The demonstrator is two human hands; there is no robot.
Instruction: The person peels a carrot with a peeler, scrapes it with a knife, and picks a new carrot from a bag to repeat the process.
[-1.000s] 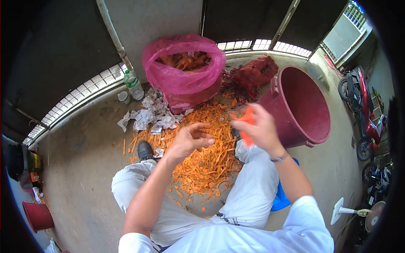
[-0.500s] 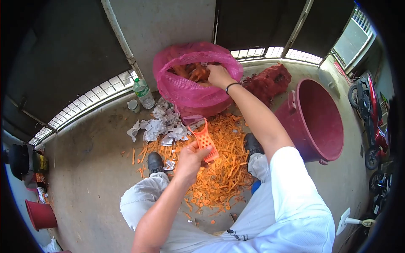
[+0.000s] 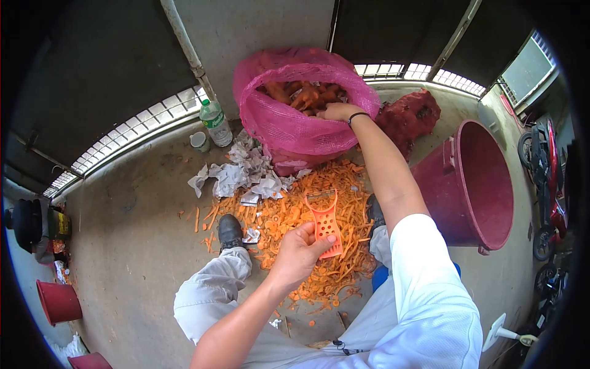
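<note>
My left hand (image 3: 300, 254) is closed round an orange plastic peeler (image 3: 326, 225) with round holes and a wide blade frame at its top. Below it a heap of carrot peelings and slices (image 3: 295, 231) covers the floor between my feet. My right hand (image 3: 338, 112) reaches over the rim into a pink mesh sack (image 3: 289, 132). Inside the sack lie several carrots (image 3: 305, 97). The fingers of that hand are mostly hidden among them, so what they grip cannot be made out.
Crumpled paper (image 3: 239, 167) lies left of the sack, near a plastic bottle (image 3: 216, 124) and a cup (image 3: 199, 141). To the right are a red mesh sack (image 3: 410, 120) and a large maroon bucket (image 3: 439, 184). A motorcycle (image 3: 547, 166) stands at the far right.
My right hand has gone lower into the sack, with its fingers now hidden. My left hand and the peeler have shifted to the right in view, the peeler now more upright. The camera view has shifted slightly.
</note>
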